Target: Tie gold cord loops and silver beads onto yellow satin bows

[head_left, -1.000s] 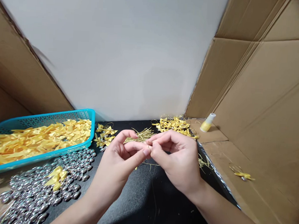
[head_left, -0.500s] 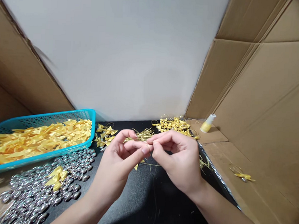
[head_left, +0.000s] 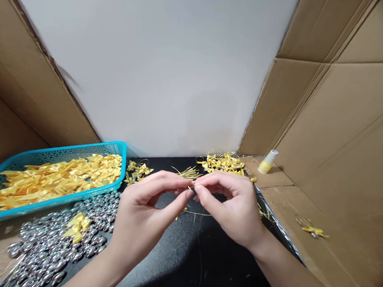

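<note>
My left hand and my right hand meet fingertip to fingertip over the black work surface. Both are closed in a pinch on a thin gold cord; only a tiny piece of it shows between the fingertips. A thin gold strand curves below my fingers. Behind my hands lies a bundle of cut gold cords. Yellow ribbon bows with cord loops are heaped beyond my right hand. Nearer my left hand, a few more finished bows lie by the basket. What my curled fingers cover is hidden.
A blue plastic basket full of yellow bows stands at the left. Shiny silver beads spread in front of it, with one yellow bow on top. A small yellow-and-white bottle and a looped bow are on cardboard at the right.
My left index finger has straightened and come down toward the thumb, and the left hand has shifted slightly left. Both hands stay together at the cord. The whole view has moved a little.
</note>
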Available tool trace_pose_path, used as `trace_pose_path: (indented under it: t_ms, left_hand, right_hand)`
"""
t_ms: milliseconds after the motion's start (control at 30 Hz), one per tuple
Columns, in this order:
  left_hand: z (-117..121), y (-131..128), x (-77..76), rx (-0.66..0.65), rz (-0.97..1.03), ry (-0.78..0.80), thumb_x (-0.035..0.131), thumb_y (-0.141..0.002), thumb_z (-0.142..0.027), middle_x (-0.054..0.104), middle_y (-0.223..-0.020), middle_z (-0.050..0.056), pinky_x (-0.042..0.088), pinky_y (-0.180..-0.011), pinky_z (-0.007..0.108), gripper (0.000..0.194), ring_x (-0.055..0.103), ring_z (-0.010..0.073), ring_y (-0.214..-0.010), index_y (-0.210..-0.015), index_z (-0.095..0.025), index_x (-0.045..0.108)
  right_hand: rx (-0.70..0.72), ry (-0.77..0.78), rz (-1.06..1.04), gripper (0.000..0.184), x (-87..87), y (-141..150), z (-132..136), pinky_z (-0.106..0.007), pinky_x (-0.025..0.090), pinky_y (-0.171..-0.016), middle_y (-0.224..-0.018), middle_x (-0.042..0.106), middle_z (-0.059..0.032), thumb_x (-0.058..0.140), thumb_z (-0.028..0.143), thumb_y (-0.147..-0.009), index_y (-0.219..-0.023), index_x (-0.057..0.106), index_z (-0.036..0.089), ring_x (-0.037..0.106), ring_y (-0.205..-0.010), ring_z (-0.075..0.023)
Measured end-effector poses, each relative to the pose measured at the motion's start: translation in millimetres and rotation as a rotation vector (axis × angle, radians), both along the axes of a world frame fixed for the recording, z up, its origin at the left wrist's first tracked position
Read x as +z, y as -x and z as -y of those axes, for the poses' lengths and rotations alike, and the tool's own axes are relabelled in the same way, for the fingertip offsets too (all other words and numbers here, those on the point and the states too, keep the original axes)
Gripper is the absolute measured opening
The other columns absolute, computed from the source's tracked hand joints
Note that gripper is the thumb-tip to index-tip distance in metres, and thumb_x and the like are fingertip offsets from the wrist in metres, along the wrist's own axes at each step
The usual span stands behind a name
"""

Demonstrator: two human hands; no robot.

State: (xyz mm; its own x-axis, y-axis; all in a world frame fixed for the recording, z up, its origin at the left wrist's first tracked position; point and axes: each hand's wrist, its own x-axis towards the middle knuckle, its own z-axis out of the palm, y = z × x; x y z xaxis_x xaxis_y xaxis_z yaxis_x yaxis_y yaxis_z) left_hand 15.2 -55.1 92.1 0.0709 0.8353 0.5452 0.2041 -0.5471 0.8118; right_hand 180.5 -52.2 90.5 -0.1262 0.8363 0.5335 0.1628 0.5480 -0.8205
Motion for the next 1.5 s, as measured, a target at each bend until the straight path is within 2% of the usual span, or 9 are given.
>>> trace_pose_path:
  t_ms: [267,433,567,667,767,900,1233,1333,1500]
  left_hand:
    - [-2,5,0.1,0.029,-0.175,-0.121,0.072,-0.078,-0.015,0.073,-0.080,0.001,0.052,-0.067,0.024,0.012,0.066,0.0164,-0.074,-0.080,-0.026,0.075]
    - [-2,6,1.9,0.057,-0.210,-0.185,0.072,-0.077,-0.013,0.073,-0.078,0.001,0.052,-0.066,0.026,0.015,0.066,0.0173,-0.072,-0.080,-0.027,0.075]
    - [-1,7,4.1,0.070,-0.254,-0.280,0.073,-0.073,-0.009,0.074,-0.078,0.003,0.052,-0.063,0.026,0.022,0.066,0.0182,-0.067,-0.083,-0.028,0.078]
    - [0,6,5.0,0.061,-0.332,-0.360,0.072,-0.073,-0.008,0.074,-0.079,0.002,0.052,-0.064,0.024,0.025,0.067,0.0168,-0.067,-0.086,-0.029,0.077]
    - [0,5,4.7,0.053,-0.392,-0.407,0.070,-0.075,-0.006,0.073,-0.081,0.001,0.052,-0.066,0.022,0.024,0.067,0.0148,-0.069,-0.087,-0.027,0.074]
    - [1,3,3.8,0.053,-0.378,-0.365,0.070,-0.076,-0.007,0.072,-0.080,0.001,0.052,-0.064,0.022,0.021,0.067,0.0144,-0.069,-0.085,-0.026,0.071]
    - [0,-2,-1.2,0.005,-0.142,-0.113,0.070,-0.080,-0.013,0.071,-0.077,-0.001,0.052,-0.069,0.021,0.012,0.065,0.0132,-0.073,-0.077,-0.025,0.070]
    - [1,-3,-0.5,-0.053,-0.030,0.040,0.072,-0.079,-0.016,0.071,-0.076,-0.002,0.052,-0.067,0.017,0.010,0.066,0.0113,-0.072,-0.074,-0.025,0.072]
    - [4,-4,-0.6,-0.214,0.199,0.369,0.076,-0.077,-0.019,0.073,-0.072,-0.003,0.054,-0.063,0.013,0.011,0.068,0.0088,-0.066,-0.083,-0.024,0.069]
  right_hand:
    - [0.001,0.014,0.050,0.011,5.2,1,2,-0.025,0.056,-0.064,-0.072,0.071,-0.0019,0.061,0.015,-0.081,-0.074,0.069,0.017,0.067,-0.066,-0.0130]
    - [0.121,0.257,-0.082,0.008,7.9,0,4,-0.024,0.056,-0.065,-0.072,0.069,-0.0012,0.062,0.022,-0.083,-0.079,0.067,0.017,0.066,-0.067,-0.0123]
    - [0.292,0.435,-0.196,0.018,9.9,-3,1,-0.025,0.054,-0.061,-0.067,0.063,-0.0007,0.062,0.034,-0.083,-0.080,0.063,0.016,0.061,-0.062,-0.0111]
    - [0.390,0.561,-0.166,0.024,10.7,-5,-3,-0.021,0.048,-0.052,-0.058,0.056,0.0029,0.064,0.041,-0.082,-0.080,0.059,0.017,0.053,-0.053,-0.0085]
    - [0.382,0.589,-0.086,0.025,12.0,-7,-4,-0.017,0.035,-0.044,-0.054,0.045,0.0074,0.069,0.039,-0.080,-0.077,0.057,0.017,0.039,-0.048,-0.0056]
    - [0.320,0.541,-0.027,0.022,14.6,-10,-4,-0.017,0.024,-0.042,-0.058,0.042,0.0060,0.071,0.034,-0.078,-0.072,0.059,0.016,0.033,-0.052,-0.0054]
    - [0.039,0.295,0.008,0.014,17.0,-8,3,-0.021,0.024,-0.042,-0.050,0.036,0.0073,0.063,0.022,-0.079,-0.067,0.064,0.015,0.029,-0.047,-0.0063]
    - [-0.064,0.137,0.019,0.012,15.5,-6,3,-0.021,0.028,-0.044,-0.052,0.039,0.0068,0.063,0.017,-0.078,-0.066,0.065,0.016,0.033,-0.049,-0.0065]
    - [-0.169,-0.191,0.067,0.013,13.0,-3,5,-0.022,0.043,-0.058,-0.062,0.057,0.0030,0.062,0.008,-0.078,-0.067,0.063,0.015,0.052,-0.060,-0.0082]
